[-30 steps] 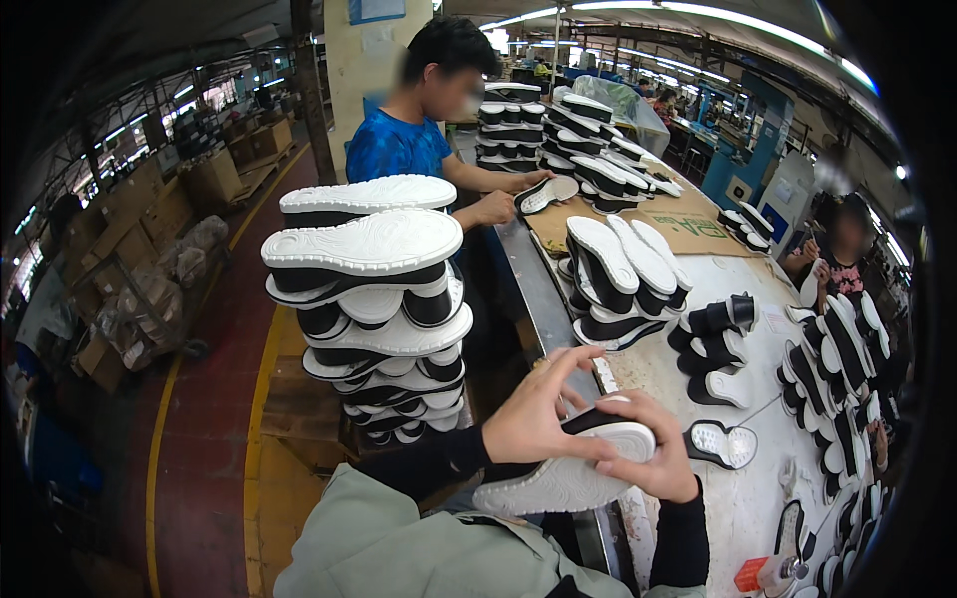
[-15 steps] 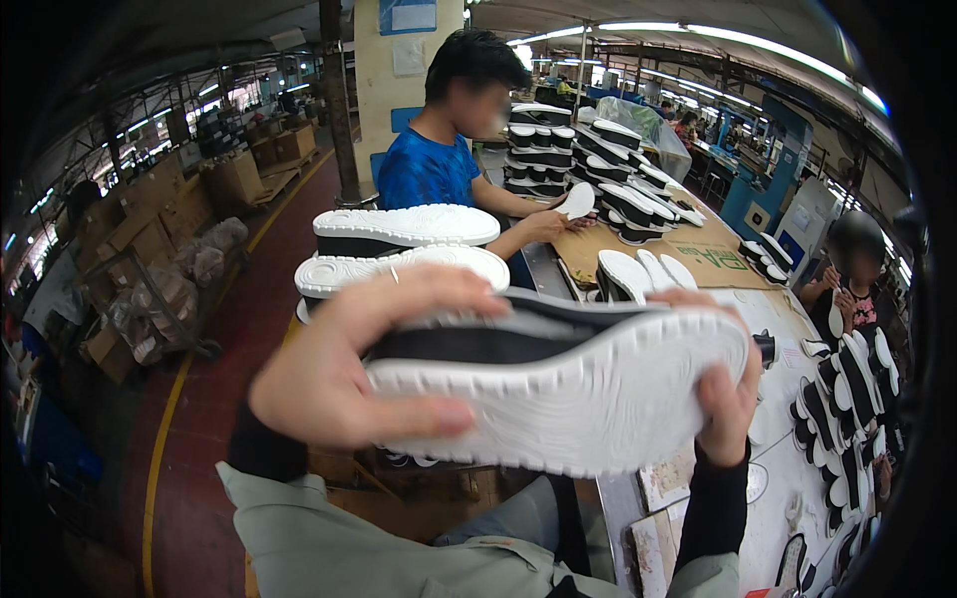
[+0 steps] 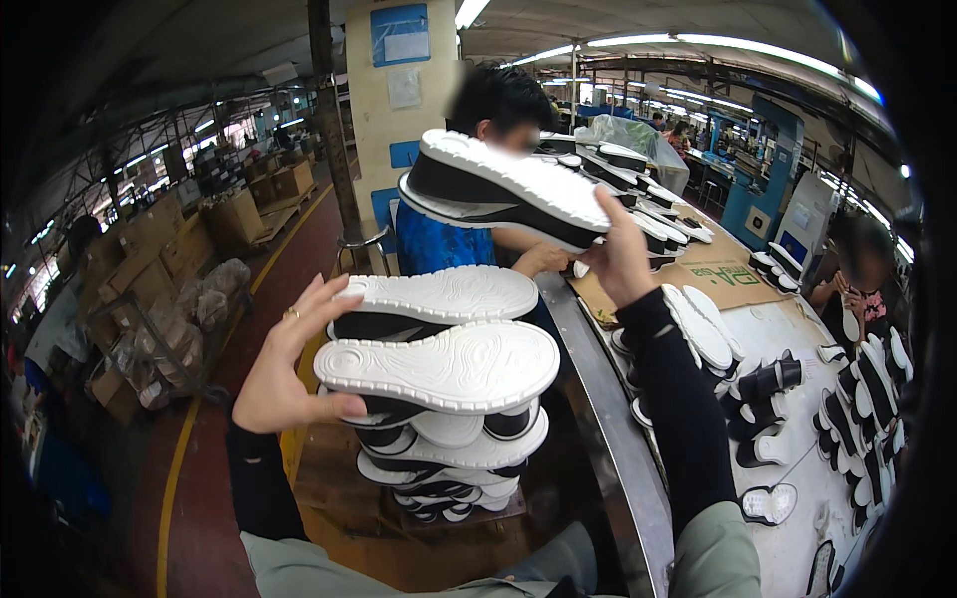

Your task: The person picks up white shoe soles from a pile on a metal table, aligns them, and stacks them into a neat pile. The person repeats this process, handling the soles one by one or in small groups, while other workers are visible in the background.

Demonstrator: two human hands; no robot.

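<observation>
My right hand (image 3: 620, 249) grips one end of a thick white-and-black shoe sole (image 3: 498, 189), held raised and tilted with its white patterned face up. Whether it is one sole or two pressed together I cannot tell. Below it rises a stack of similar soles. Two lie side by side on top, a nearer sole (image 3: 449, 364) and a farther sole (image 3: 439, 294), patterned faces up. My left hand (image 3: 294, 359) is open at the left ends of these two, its thumb by the nearer one and its fingertips by the farther one.
A co-worker in a blue shirt (image 3: 429, 239) stands behind the stack, partly hidden by the raised sole. To the right runs a metal-edged table (image 3: 588, 369) bearing cardboard (image 3: 728, 274) and several soles. Another person (image 3: 862, 279) sits at far right. Cartons (image 3: 159, 239) line the left aisle.
The sole has moved from between both hands up and away, now in my right hand alone. My left hand has let go and dropped beside the stack, which is now in fuller view.
</observation>
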